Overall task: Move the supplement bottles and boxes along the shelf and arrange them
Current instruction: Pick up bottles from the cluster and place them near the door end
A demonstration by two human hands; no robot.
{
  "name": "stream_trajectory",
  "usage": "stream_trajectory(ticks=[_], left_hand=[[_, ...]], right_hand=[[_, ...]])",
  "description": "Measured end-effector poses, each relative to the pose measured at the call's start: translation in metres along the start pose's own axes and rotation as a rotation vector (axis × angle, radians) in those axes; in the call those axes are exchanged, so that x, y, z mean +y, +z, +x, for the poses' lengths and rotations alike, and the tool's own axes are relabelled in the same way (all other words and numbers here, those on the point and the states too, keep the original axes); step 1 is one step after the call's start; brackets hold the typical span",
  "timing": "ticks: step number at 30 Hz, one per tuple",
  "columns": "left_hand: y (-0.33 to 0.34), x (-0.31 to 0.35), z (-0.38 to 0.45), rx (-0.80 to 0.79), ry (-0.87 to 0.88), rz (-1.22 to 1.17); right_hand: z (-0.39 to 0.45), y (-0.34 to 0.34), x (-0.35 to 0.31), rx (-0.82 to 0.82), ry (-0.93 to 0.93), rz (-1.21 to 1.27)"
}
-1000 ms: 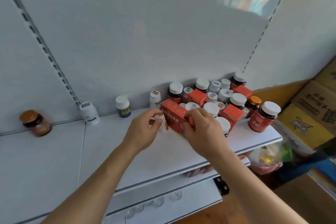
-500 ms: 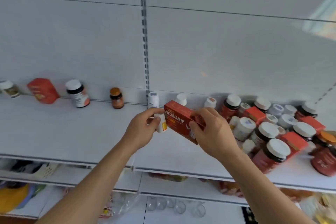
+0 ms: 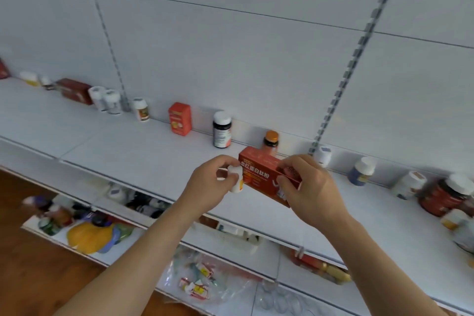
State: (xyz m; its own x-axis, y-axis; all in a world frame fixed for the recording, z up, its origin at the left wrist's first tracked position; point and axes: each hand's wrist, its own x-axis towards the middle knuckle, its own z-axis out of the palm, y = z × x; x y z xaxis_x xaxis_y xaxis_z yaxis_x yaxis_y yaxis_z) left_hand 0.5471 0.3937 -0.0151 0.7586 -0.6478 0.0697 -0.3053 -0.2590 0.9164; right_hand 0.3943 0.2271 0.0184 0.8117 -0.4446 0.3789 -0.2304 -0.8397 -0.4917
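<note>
L hand (image 3: 213, 183): curled round small white bottle (image 3: 236, 179); bottle kept upright, held just above shelf (image 3: 143, 151), touching box end.
R hand (image 3: 311, 185): pinched on right end of red box (image 3: 266, 174), thumb on front face, fingers over top; box tilted, label toward camera, prob. so it can be read and set face-out.
Both items: held together in mid-air over front-middle of shelf, near orange-cap bottle (image 3: 270, 141). One item per hand, likely so both are carried in a single trip.
Row at back wall: spaced singly, L to R: dark red box (image 3: 75, 91), two white bottles (image 3: 105, 99), yellow-label bottle (image 3: 141, 109), orange box (image 3: 180, 118), black bottle (image 3: 221, 129), orange-cap bottle. Items pushed to back, labels front, apparently for display.
R side: white-cap bottle (image 3: 322, 156), blue bottle (image 3: 361, 171), then a crowded cluster w/ red jar (image 3: 443, 196); still unsorted, judged to be source stock.
Gaps: open stretches seen between row items; which slot is meant for box and bottle can't be told.
Stage: transport, est. partway through task.
Risk: small bottle held by fingertips only; could be dropped when set down.
Lower shelves: mixed goods, blurred, not identified.
</note>
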Motion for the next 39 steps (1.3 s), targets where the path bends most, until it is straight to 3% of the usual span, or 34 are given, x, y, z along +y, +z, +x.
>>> stream_trajectory(ticks=[23,32,39], left_hand=[[-0.237,-0.101,0.063,0.357,-0.181,0.139],[-0.366,-0.158,0.076,0.316,-0.124,0.155],[-0.483,-0.208,0.078,0.236,-0.108,0.126]], right_hand=[[0.199,0.214,-0.147,-0.189,-0.290,0.162],[0.248,0.301,-0.252,-0.207,-0.332,0.154],[0.266,0.377,-0.349,-0.172,-0.249,0.151]])
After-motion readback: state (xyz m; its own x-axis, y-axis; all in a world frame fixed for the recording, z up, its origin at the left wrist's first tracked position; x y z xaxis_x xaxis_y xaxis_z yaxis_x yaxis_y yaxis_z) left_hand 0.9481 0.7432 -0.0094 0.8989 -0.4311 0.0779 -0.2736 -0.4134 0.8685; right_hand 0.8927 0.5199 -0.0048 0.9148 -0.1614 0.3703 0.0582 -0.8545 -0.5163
